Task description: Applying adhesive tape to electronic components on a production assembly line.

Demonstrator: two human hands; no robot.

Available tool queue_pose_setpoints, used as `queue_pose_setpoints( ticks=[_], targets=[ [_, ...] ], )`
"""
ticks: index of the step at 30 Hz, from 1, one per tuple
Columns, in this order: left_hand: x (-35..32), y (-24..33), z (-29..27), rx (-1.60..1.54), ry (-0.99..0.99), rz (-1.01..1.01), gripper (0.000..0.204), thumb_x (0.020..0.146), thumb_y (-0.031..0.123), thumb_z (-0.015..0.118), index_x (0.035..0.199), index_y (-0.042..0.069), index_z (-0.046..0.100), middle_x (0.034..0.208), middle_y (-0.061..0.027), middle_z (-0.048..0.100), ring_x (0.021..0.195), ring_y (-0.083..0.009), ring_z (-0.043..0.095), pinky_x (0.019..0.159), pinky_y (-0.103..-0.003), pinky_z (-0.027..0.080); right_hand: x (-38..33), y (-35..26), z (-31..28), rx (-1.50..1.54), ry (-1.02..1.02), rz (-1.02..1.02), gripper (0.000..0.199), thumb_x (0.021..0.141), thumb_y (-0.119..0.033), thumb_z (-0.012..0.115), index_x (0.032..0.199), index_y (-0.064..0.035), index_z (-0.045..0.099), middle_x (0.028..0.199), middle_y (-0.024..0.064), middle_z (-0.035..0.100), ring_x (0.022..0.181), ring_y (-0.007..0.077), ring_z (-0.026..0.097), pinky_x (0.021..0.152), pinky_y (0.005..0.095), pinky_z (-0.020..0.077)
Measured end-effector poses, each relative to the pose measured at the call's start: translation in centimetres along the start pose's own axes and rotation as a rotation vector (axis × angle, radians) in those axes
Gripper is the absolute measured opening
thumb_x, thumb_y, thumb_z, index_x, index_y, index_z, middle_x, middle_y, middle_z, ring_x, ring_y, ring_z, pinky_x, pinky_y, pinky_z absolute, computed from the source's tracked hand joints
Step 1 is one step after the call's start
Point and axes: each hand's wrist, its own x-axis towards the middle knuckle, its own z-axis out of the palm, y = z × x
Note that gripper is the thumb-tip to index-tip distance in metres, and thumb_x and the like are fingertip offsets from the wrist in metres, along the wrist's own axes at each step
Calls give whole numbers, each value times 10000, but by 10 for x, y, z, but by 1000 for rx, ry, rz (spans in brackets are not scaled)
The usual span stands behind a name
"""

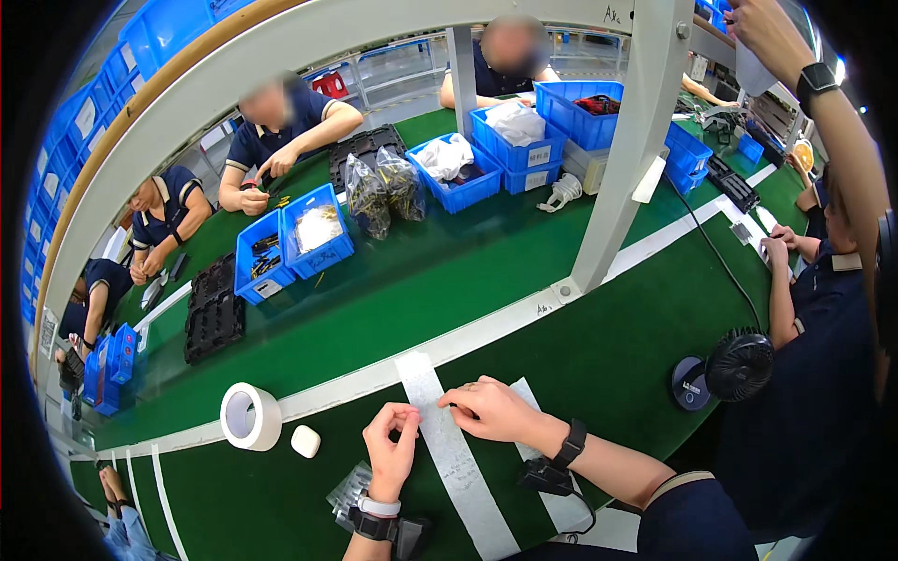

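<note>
The faces of 2 workers at the far side are blurred. The contents of the far blue bin [582, 110] are too small to be told. A clear bag [348, 488] is partly hidden behind the left hand [391, 451]. The neighbour's raised hand [765, 28] is cut off by the upper edge.

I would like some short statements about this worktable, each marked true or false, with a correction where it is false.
1. Both hands press on a white strip of tape on the green table. True: the left hand and the right hand rest on the white strip.
2. The roll of tape lies to the right of the hands. False: it lies to their left.
3. A small black fan stands at the right. True.
4. The bins on the table are red. False: they are blue.
5. The small white block sits on top of the roll. False: it lies beside it.
</note>
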Motion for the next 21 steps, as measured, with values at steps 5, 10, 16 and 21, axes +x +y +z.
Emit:
queue_pose_setpoints(
  ticks=[5, 10, 16, 21],
  targets=[
    [0, -1, 1, -19, 37, 37, 49, 809, 27, 549, 823, -19, 552, 710, -39, 589, 583, -52, 517, 523, -179, 411, -1, 1, 2, -11, 12, -9, 157, 739, -64, 553, 890, -89, 592, 518, 15, 466, 496, 189, 484, 612, 311, 400],
    [-1, 0, 2, -41, 53, 28, 39, 796, 14, 557, 808, -23, 560, 690, -43, 601, 548, -50, 508, 514, -179, 407, -3, 3, 4, -41, -28, 36, 157, 743, -71, 549, 892, -95, 593, 531, 6, 471, 510, 179, 490, 615, 305, 390],
    [1, 1, 2, -33, 53, 21, 54, 803, 30, 559, 807, -24, 558, 684, -37, 596, 548, -52, 508, 512, -181, 407, -3, 4, 4, -34, -17, 29, 164, 743, -70, 544, 898, -91, 594, 544, 10, 489, 525, 178, 502, 621, 307, 388],
    [0, 0, 3, -10, 42, -16, 64, 808, 41, 560, 810, -23, 557, 684, -37, 595, 549, -50, 504, 512, -181, 404, -4, 4, 4, -27, 22, -20, 160, 746, -75, 539, 895, -87, 594, 546, 15, 494, 530, 184, 506, 622, 309, 384]
  ],
)
